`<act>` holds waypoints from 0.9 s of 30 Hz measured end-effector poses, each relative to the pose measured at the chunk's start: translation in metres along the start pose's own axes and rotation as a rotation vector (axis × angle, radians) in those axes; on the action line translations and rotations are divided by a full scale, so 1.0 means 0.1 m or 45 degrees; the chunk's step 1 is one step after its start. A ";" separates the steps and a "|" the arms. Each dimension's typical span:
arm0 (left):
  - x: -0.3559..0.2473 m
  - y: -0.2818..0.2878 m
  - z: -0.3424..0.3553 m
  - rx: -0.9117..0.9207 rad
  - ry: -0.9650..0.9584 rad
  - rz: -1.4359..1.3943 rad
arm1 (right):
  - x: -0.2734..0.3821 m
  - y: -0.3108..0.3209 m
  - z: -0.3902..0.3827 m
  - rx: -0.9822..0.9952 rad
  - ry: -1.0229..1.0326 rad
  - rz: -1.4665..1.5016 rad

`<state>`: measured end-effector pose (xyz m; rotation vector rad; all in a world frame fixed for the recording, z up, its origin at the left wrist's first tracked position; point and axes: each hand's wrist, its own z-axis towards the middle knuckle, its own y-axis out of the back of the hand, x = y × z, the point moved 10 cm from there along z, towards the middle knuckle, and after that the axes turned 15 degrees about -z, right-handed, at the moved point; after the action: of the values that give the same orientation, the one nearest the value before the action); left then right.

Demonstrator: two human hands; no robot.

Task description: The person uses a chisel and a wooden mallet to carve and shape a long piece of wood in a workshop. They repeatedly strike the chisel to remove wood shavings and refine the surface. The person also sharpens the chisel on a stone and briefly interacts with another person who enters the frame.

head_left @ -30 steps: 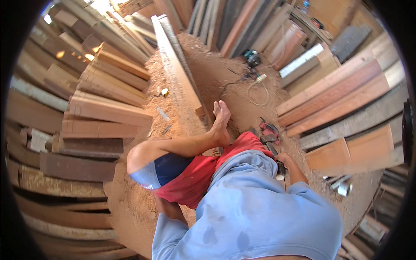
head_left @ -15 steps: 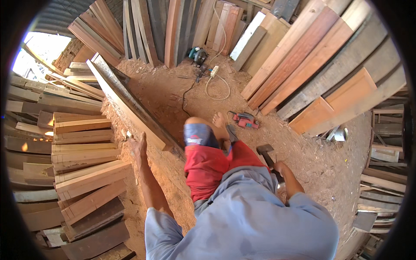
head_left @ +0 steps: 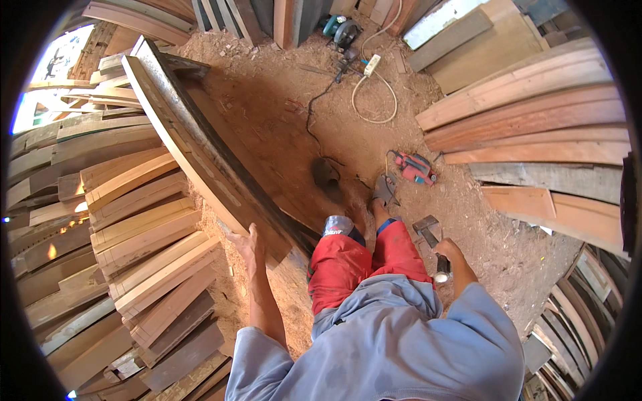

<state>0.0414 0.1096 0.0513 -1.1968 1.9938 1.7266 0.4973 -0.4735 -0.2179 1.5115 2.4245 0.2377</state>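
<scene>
My left hand is beside the near end of a long pale board, thumb and fingers apart. Something small and pale shows at its fingertips; I cannot make out what, nor whether the hand touches the board. That board lies along a dark, worn beam, slanting from the far left towards my knees. Down at my right side, my right hand is closed round the handle of a hammer, its dark, blocky head pointing forward.
Cut wood blocks lie in a row on my left. A red power planer rests on the dusty floor ahead. Farther off are a circular saw and a pale extension socket with looped cable. Planks lean at the right.
My left hand has come closer to the near end of the pale board. The hammer stays in my right hand. The view has shifted, and my legs are closer together.
</scene>
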 end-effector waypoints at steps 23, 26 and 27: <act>-0.03 -0.07 -0.07 -0.081 0.081 0.078 | 6.44 5.21 -0.95 -0.861 0.894 -0.187; 0.02 0.02 -0.14 -0.146 0.108 0.046 | 6.54 4.51 -1.49 -0.543 0.945 -0.045; -0.10 -0.04 -0.09 -0.119 0.053 0.037 | 6.34 4.49 -1.11 -0.596 0.939 -0.124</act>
<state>0.0530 0.1059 0.0571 -1.2494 1.9832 1.8417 0.5813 0.2940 -0.0776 1.2129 2.6439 1.4444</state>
